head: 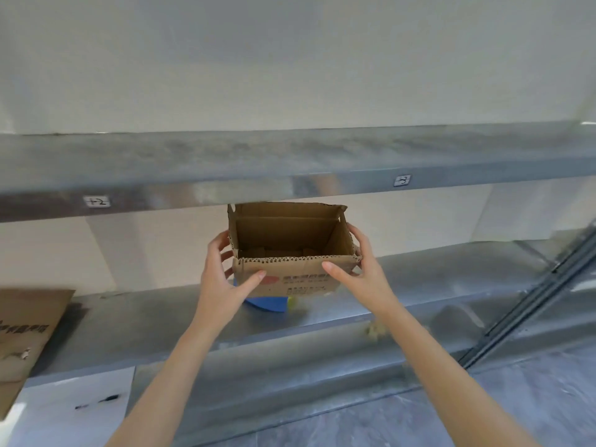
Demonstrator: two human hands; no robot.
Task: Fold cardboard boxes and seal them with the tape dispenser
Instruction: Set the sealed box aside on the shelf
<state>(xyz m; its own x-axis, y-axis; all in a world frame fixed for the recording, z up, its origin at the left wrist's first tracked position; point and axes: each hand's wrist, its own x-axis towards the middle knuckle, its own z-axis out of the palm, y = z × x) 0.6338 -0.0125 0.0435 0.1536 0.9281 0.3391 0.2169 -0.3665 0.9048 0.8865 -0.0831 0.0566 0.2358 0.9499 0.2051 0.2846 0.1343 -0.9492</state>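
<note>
An open-topped brown cardboard box with red printing on its front is held up between two metal shelves. My left hand grips its left side, thumb on the front face and fingers round the side wall. My right hand grips its right side the same way, thumb lying across the front. The box's top flaps stand up and its inside looks empty. A blue object, possibly the tape dispenser, shows just under the box on the lower shelf, mostly hidden.
The upper metal shelf hangs close above the box, with small labels on its edge. The lower shelf runs beneath. Flat cardboard lies at the left. A white sheet and a diagonal metal brace are nearby.
</note>
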